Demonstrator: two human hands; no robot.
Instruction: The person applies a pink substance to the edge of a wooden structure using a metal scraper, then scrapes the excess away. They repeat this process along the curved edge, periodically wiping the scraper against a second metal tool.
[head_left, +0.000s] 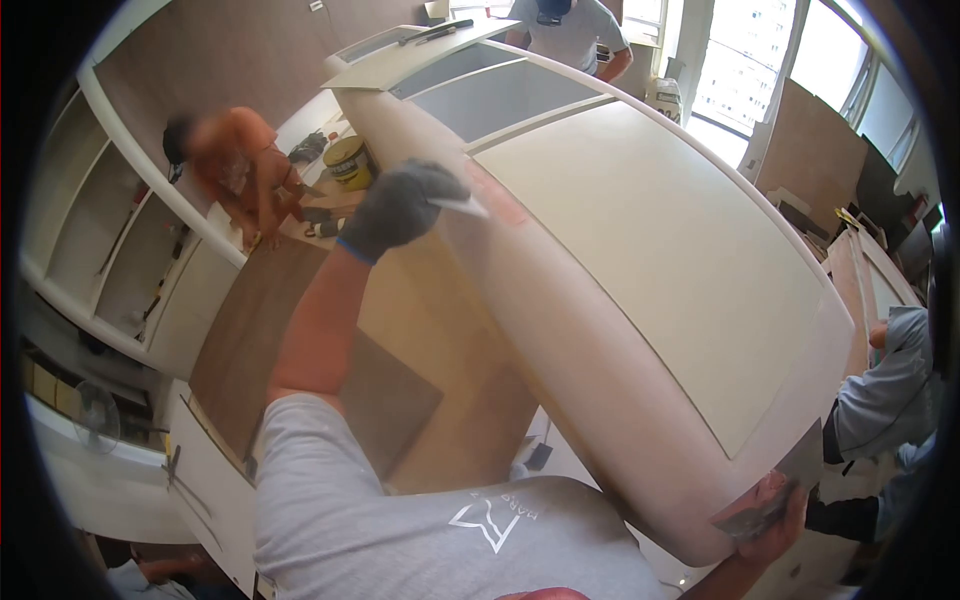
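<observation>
Curled together, the fingers of the gloved left hand (405, 208) clamp a pale scraper (464, 206), its blade at the reddish patch (500, 200) on the long near edge of the curved cabinet (560, 310); whether it touches, I cannot tell. At the cabinet's lower right corner, the bare right hand (775, 535) grips a thin grey plate (803, 458) smeared with reddish paste. Between the cabinet's long edges lies a cream panel (650, 260); beyond it are grey compartments (490, 97), and dark tools (440, 32) lie near the far left corner. Left of the cabinet, a yellow bucket (347, 162) stands near a person in orange (235, 155). Another person (570, 30) is at its far edge.
</observation>
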